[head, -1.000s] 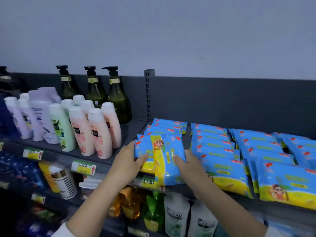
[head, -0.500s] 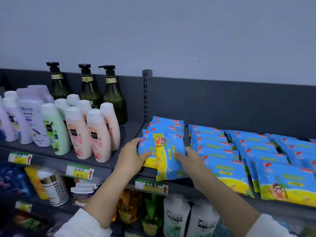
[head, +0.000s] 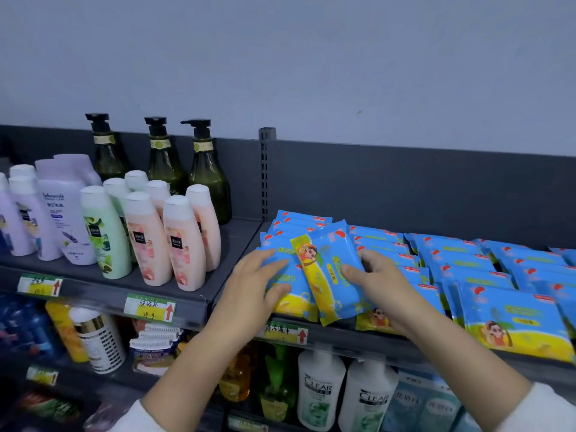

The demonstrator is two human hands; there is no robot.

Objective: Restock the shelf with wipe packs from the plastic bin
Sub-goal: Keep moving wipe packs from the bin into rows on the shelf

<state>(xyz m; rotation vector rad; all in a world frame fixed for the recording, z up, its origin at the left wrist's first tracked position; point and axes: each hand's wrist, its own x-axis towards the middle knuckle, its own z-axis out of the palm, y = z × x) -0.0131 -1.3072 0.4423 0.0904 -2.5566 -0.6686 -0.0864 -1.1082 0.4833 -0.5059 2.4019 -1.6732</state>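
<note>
The packs (head: 486,266) were flat blue pouches, each with a yellow band at its near end, red marks at the far end and a cartoon figure. They lay in overlapping rows (lapped like roof tiles) on the grey shelf (head: 237,241), from front lip to back. One pack (head: 327,260) sat askew atop the leftmost row, yellow side edge turned up, pinched by the right hand (head: 383,282). The left hand (head: 249,291) pressed the row beneath.

Illumination even, cool, diffuse, from overhead. The pale grey-blue painted wall (head: 311,57) uniformly lit. Tier beneath the dark grey metal shelf (head: 240,241) dim, in shadow. Bottom-left corner smeared; shelf edge bows toward frame margins.
</note>
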